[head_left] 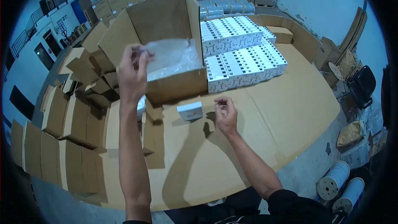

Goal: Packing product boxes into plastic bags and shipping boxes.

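My left hand (133, 68) is raised at the near left side of a large open cardboard box (176, 87), with its fingers closed in a pinch. A clear plastic bag (172, 52) runs from these fingertips over the box opening, slightly blurred. More crinkled clear plastic (182, 64) shows inside the box. A small white box (190, 111) stands on the cardboard-covered table in front of the large one. Just to its right, my right hand (226, 117) hovers with loosely bent fingers, apart from the small box and holding nothing visible.
Stacked white printed boxes (244, 64) stand right of the large box. Several open brown cartons (72, 120) crowd the left side. A low cardboard wall (309, 43) edges the table's far right. Cable spools (333, 180) and a black chair (362, 85) are on the floor at right.
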Tool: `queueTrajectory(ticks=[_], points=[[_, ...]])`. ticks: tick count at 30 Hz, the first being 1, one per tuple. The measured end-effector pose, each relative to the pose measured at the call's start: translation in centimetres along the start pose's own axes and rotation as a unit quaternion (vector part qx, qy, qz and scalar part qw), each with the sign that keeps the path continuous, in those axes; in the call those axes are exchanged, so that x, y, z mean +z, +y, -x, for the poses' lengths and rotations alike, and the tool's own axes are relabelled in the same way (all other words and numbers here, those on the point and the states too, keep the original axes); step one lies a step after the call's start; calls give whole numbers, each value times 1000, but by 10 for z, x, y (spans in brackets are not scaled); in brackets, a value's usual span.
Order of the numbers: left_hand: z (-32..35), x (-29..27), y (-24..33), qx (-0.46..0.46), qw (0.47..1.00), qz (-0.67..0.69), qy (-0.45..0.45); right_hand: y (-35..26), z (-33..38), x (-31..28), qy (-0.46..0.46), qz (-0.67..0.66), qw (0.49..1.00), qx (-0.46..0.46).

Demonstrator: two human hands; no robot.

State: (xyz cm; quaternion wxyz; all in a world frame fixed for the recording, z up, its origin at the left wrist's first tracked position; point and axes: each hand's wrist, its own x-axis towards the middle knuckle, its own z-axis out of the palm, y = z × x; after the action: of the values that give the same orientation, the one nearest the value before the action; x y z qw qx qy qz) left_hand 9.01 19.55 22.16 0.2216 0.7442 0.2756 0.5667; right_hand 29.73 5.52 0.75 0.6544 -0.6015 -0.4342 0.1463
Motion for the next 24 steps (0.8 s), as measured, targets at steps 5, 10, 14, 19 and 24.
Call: queueTrajectory(ticks=[5, 10, 14, 19, 24], points=[[99, -4, 12, -82, 990, -55, -103, -50, 9, -12, -60, -172, 982, -46], [156, 20, 2, -65, 982, -59, -166, -72, 23, -20, -252, -10, 966, -52], [190, 41, -11, -67, 991, -65, -96, -53, 37, -1, -237, 13, 971, -22], [242, 55, -25, -258, 957, 123, 58, -48, 47, 12, -149, -37, 987, 56], [241, 65, -22, -381, 895, 224, -57, -41, 48, 18, -136, 7, 990, 30]])
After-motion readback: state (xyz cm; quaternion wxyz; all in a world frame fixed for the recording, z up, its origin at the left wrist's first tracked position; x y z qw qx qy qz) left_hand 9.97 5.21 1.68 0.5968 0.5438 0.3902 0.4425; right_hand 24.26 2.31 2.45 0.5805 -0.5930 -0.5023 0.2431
